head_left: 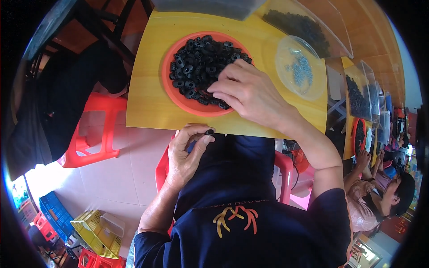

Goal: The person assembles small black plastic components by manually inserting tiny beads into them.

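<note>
An orange-red round bowl [167, 85] stands on the yellow table, heaped with small black plastic pieces [187, 69] that have holes through them, much like cord locks. My right hand [254, 91] reaches over the bowl's right side, thumb and fingers pinched together down at the heap. Whatever is between those fingertips is hidden. Just off the table's front edge, my left hand [184, 154] pinches one small black plastic piece [209, 132] between thumb and forefinger. To the right of the bowl, a round clear dish [282, 67] holds many tiny silvery-blue parts, too small to name.
A clear bin [342, 38] of dark pieces stands at the back right, another bin [210, 10] at the back. A red stool [105, 129] and a dark-clothed person are at left. Yellow crates [96, 230] lie lower left. Another person [366, 201] works at a table on the right.
</note>
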### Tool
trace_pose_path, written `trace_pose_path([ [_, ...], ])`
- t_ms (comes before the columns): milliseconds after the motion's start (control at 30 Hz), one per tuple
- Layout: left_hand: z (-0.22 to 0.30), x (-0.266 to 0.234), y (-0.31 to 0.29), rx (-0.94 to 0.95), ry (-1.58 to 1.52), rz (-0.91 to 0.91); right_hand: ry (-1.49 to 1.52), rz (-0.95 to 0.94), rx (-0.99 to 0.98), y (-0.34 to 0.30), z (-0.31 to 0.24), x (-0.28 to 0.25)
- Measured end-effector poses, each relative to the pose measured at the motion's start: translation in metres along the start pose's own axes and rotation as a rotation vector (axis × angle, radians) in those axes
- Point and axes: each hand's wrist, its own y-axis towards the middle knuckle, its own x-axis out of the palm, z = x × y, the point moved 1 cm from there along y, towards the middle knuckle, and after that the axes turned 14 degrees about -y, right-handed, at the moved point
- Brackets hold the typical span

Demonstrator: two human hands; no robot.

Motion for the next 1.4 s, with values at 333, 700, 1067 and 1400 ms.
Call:
trace_pose_path([
  [333,-0.005,0.027,0.013,-0.021,-0.065,0.084,-0.193,0.001,0.226,-0.014,0.087,-0.059],
  [700,-0.011,0.1,0.039,-0.05,0.008,-0.204,-0.342,-0.28,0.499,-0.12,0.222,-0.156],
  [1067,-0.009,0.168,0.076,-0.075,0.116,-0.269,-0.289,-0.162,0.419,-0.13,0.241,-0.136],
  [1400,-0.008,0.195,0.091,-0.134,0.122,-0.244,-0.374,-0.158,0.376,-0.136,0.262,-0.138],
])
